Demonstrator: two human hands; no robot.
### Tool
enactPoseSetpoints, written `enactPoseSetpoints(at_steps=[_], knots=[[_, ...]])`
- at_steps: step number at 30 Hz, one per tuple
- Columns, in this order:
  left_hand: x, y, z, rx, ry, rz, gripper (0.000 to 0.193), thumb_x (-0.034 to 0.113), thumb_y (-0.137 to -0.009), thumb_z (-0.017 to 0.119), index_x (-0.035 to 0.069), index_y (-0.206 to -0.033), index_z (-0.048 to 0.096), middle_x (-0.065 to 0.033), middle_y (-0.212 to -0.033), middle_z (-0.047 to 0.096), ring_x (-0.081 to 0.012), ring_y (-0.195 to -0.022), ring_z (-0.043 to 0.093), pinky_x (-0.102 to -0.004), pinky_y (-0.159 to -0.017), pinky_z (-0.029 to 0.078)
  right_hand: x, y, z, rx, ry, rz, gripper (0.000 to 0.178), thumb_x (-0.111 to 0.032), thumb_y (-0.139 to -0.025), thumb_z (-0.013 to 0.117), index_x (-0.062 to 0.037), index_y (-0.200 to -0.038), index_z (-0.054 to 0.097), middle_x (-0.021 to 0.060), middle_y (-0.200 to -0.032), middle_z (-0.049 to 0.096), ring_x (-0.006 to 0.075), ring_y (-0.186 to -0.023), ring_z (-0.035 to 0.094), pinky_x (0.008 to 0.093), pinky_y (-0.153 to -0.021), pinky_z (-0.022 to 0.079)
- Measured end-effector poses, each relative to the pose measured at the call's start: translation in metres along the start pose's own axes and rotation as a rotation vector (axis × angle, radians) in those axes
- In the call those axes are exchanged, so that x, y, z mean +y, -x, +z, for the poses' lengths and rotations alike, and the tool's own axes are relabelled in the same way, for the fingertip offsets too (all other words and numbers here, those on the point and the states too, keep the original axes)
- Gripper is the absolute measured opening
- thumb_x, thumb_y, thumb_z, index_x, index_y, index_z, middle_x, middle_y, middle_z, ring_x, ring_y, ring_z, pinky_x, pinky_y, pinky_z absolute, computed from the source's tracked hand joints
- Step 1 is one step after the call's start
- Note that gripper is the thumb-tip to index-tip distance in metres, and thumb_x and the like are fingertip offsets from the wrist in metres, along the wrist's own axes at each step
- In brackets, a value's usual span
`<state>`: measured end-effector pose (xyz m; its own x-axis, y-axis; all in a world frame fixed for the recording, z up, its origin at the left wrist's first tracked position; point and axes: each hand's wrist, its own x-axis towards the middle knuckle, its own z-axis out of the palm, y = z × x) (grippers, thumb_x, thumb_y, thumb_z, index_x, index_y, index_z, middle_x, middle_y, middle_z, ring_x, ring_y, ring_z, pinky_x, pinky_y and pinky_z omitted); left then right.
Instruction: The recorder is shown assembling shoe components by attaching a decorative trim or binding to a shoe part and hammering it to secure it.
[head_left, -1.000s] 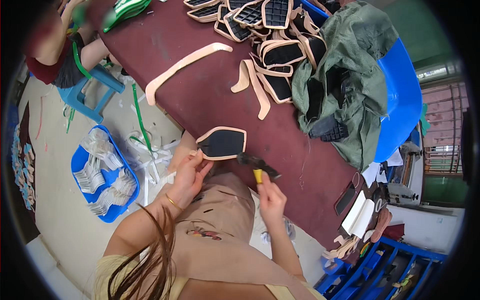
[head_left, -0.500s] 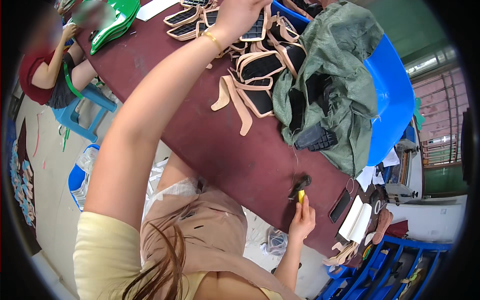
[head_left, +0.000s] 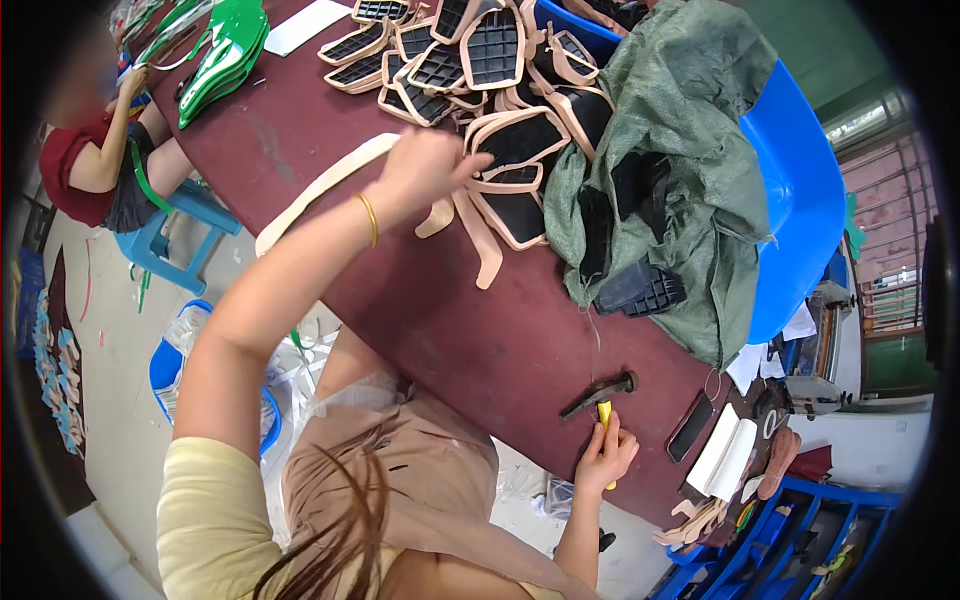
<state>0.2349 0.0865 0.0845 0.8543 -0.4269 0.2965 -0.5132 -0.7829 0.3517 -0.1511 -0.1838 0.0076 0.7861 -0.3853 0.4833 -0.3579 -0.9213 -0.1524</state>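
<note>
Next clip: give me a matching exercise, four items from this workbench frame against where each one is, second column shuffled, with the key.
Items:
1. yellow-handled hammer
2. left hand
3. black flat phone
4. green woven sack

Places:
A. draped over the blue plastic tub at the table's far side
B. lying on the dark red table near its edge, just right of the hammer
C. gripped by the right hand at the table's near edge
D. reaching out to the pile of tan-rimmed black panels

Pairs: 1-C, 2-D, 3-B, 4-A
</note>
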Motion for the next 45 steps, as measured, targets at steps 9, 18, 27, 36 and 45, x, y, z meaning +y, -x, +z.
enactPoseSetpoints(at_steps=[9, 18, 27, 36, 45], knots=[[0.013, -0.014, -0.006, -0.219, 1.468, -0.624, 0.019, 0.020, -0.082, 0.056, 0.007, -0.068, 0.059, 0.0074, -0.056, 0.047, -0.0074, -0.044, 0.039, -0.0229, -0.043, 0.030, 0.001, 0.004, -0.001, -0.006, 0.024, -0.006, 0.032, -0.015, -0.082, 0.065, -0.0105, -0.114, 0.062, 0.0092, -0.081, 0.052, 0.0265, -0.074, 0.050, 0.0381, -0.064, 0.042], [0.029, 0.119, -0.050, -0.898, 1.717, -0.546, 0.025, 0.017, -0.083, 0.049, 0.011, -0.058, 0.045, 0.0077, -0.050, 0.030, -0.0045, -0.041, 0.025, -0.0215, -0.039, 0.018, 0.008, -0.022, -0.010, 0.006, -0.210, -0.051, 0.035, -0.017, -0.093, 0.051, -0.0046, -0.125, 0.050, 0.0127, -0.081, 0.058, 0.0260, -0.062, 0.057, 0.0350, -0.056, 0.047], [0.023, 0.196, 0.001, -0.871, 1.440, -0.806, 0.026, 0.019, -0.078, 0.052, 0.010, -0.055, 0.044, 0.0071, -0.046, 0.028, -0.0059, -0.039, 0.020, -0.0260, -0.038, 0.012, -0.147, -0.037, -0.041, -0.176, -1.033, 0.076, 0.020, -0.009, -0.093, 0.051, 0.0022, -0.104, 0.062, 0.0066, -0.075, 0.060, 0.0114, -0.055, 0.053, 0.0260, -0.050, 0.044], [0.024, 0.192, 0.004, -0.842, 1.487, -0.886, 0.027, 0.020, -0.078, 0.050, 0.011, -0.053, 0.041, 0.0070, -0.046, 0.025, -0.0065, -0.038, 0.017, -0.0262, -0.038, 0.011, -0.173, -0.023, -0.010, -0.218, -0.806, -0.237, 0.024, -0.001, -0.085, 0.058, -0.0005, -0.109, 0.062, 0.0154, -0.075, 0.054, 0.0296, -0.061, 0.056, 0.0357, -0.054, 0.045], [0.025, 0.197, 0.009, -0.831, 1.582, -0.922, 0.028, 0.019, -0.080, 0.050, 0.013, -0.055, 0.041, 0.0080, -0.046, 0.026, -0.0056, -0.038, 0.020, -0.0250, -0.038, 0.014, -0.161, -0.016, -0.002, -0.313, -0.812, -0.217, 0.022, -0.003, -0.086, 0.059, 0.0007, -0.107, 0.062, 0.0163, -0.076, 0.057, 0.0287, -0.060, 0.057, 0.0353, -0.056, 0.047]])
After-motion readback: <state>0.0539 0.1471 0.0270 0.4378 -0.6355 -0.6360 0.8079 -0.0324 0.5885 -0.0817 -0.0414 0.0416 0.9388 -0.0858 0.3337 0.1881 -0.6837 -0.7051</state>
